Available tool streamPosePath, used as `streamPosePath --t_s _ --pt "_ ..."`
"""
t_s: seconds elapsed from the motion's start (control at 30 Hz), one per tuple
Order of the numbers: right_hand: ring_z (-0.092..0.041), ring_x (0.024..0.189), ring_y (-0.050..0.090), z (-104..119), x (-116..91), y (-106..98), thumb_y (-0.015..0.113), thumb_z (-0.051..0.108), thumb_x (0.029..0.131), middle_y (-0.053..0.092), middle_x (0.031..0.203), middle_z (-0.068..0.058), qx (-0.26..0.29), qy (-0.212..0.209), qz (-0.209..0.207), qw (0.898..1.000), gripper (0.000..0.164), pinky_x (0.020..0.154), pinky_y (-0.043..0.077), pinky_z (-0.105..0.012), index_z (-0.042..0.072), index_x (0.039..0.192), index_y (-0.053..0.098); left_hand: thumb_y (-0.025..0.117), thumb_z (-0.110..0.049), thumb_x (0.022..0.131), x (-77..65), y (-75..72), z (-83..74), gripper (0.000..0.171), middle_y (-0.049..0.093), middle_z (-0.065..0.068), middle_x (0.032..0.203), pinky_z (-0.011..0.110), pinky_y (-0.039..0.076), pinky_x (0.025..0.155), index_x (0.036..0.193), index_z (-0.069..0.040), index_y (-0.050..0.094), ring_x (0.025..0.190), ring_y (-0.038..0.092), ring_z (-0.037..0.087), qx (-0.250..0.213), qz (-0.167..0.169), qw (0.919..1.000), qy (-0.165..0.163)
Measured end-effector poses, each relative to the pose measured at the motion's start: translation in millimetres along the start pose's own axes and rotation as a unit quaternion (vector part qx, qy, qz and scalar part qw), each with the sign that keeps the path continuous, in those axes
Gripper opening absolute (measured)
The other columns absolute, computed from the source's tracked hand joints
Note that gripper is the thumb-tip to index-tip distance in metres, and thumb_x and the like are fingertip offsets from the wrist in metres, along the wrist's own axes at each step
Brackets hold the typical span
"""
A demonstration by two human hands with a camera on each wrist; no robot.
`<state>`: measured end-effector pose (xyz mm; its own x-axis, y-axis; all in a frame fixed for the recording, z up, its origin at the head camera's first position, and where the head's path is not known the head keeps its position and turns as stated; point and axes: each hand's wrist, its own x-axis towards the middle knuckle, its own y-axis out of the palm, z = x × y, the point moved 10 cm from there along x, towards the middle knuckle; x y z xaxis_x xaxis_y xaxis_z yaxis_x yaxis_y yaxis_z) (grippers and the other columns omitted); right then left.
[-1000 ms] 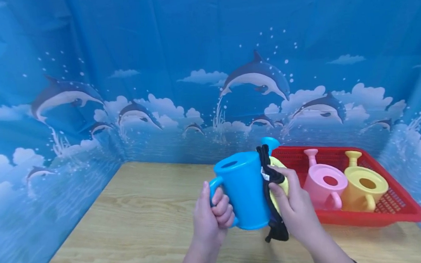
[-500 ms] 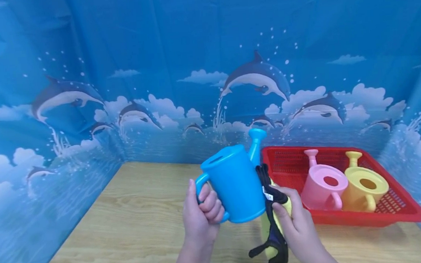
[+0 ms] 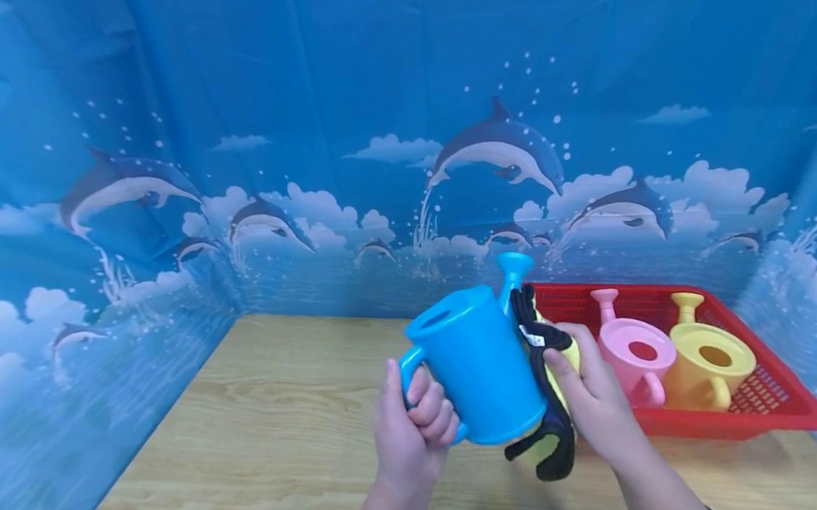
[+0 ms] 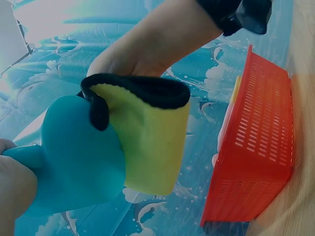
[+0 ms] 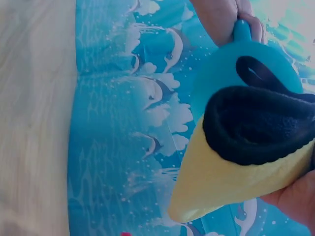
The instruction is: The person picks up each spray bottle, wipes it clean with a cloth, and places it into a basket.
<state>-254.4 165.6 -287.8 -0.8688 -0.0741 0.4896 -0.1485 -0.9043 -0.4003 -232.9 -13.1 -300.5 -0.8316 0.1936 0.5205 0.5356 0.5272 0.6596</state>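
A blue toy watering can (image 3: 485, 369) is held up above the table, slightly tilted, its spout to the far right. My left hand (image 3: 416, 422) grips its handle, fingers curled through the loop. Against the can's right side, my right hand (image 3: 595, 392) pinches a folded yellow cleaning cloth (image 4: 152, 142) with thick black edging and a small white label. In the right wrist view the cloth's rolled black edge (image 5: 261, 152) overlaps the can's base (image 5: 211, 73). Part of the right fingers is hidden behind the cloth.
A red perforated basket (image 3: 724, 422) stands at the right on the wooden table (image 3: 251, 451). Inside it are a pink watering can (image 3: 635, 345) and a yellow watering can (image 3: 708, 355). A blue curtain (image 3: 365, 66) printed with dolphins encloses the table's back and sides.
The can swung left and up, then came back right and a little lower. My right hand with the cloth went down along its side, then back up and to the right.
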Motion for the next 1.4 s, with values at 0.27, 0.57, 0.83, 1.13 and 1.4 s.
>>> streamPosePath --t_s 0.27,0.57,0.83,1.13,1.4 --pt "-0.009 0.107 0.046 -8.3 12.0 -10.4 0.042 0.016 0.104 0.045 0.121 0.009 0.05 0.03 -0.024 0.998 0.031 0.079 0.047 -0.014 0.003 0.131 0.037 0.0 -0.038 0.106 -2.1 8.5 4.3 0.054 0.021 -0.008 0.053 0.025 0.005 0.043 0.066 -0.024 0.033 0.043 0.017 0.006 -0.033 0.015 0.9993 -0.01" --pt "-0.007 0.105 0.05 -13.3 2.1 -9.0 0.041 0.01 0.103 0.051 0.116 0.011 0.097 0.015 -0.063 0.993 0.021 0.082 0.046 -0.012 0.014 0.123 0.045 0.001 -0.038 0.106 0.0 3.5 2.5 0.054 0.023 -0.009 0.053 0.025 0.004 0.043 0.067 -0.024 0.037 0.043 0.018 0.005 -0.043 -0.001 0.9991 0.001" --pt "0.006 0.1 0.054 4.7 -14.0 -0.3 0.044 -0.006 0.097 0.056 0.111 0.028 0.045 -0.086 -0.051 0.994 0.02 0.085 0.042 -0.006 -0.007 0.116 0.048 0.003 -0.038 0.106 2.2 -9.6 -4.4 0.056 0.025 -0.009 0.053 0.024 0.004 0.043 0.068 -0.024 0.042 0.043 0.02 0.005 -0.041 -0.033 0.9984 0.019" --pt "0.005 0.105 0.055 7.4 -32.8 -4.9 0.043 -0.015 0.093 0.059 0.116 0.023 0.054 -0.129 -0.061 0.988 0.03 0.089 0.04 -0.006 0.002 0.116 0.051 0.003 -0.038 0.106 3.0 -13.9 -8.6 0.058 0.025 -0.009 0.052 0.022 0.006 0.043 0.066 -0.023 0.042 0.043 0.022 0.004 -0.063 -0.045 0.9967 0.023" --pt "0.002 0.107 0.052 -0.8 -17.0 -11.4 0.04 -0.007 0.098 0.055 0.114 0.019 0.084 -0.086 -0.074 0.99 0.039 0.091 0.039 -0.009 0.024 0.12 0.047 0.001 -0.038 0.105 2.3 -2.7 1.7 0.054 0.022 -0.008 0.052 0.02 0.006 0.043 0.066 -0.021 0.034 0.043 0.017 0.005 -0.082 -0.005 0.9966 0.001"
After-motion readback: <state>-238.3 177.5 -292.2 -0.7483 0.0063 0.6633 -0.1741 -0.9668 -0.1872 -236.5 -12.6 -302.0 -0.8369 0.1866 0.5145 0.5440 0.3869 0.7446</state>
